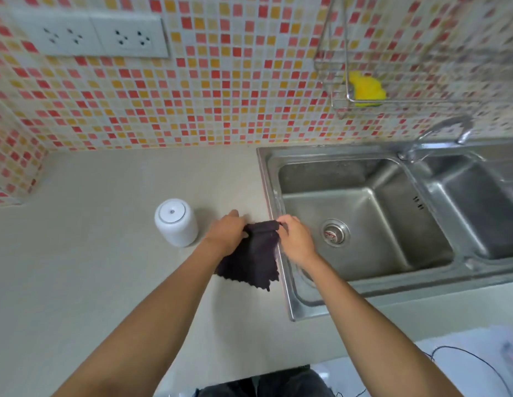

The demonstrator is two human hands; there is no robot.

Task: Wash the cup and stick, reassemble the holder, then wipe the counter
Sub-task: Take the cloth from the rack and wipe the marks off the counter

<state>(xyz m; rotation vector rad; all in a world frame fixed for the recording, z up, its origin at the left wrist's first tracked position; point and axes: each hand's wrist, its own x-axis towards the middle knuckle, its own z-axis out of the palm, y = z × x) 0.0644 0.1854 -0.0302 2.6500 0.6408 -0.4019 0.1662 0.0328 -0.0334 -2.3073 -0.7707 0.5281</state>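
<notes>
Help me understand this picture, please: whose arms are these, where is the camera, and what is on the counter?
There is no machine here. A person wears one camera on the head, and it looks down at their own bare arms. The left hand and right hand each grip the top edge of a dark cloth, which hangs below them. Beneath is a pale counter. A white holder stands on it to the left of the hands, and a steel sink lies to the right. On the tiled wall, a yellow sponge sits in a wire rack.
</notes>
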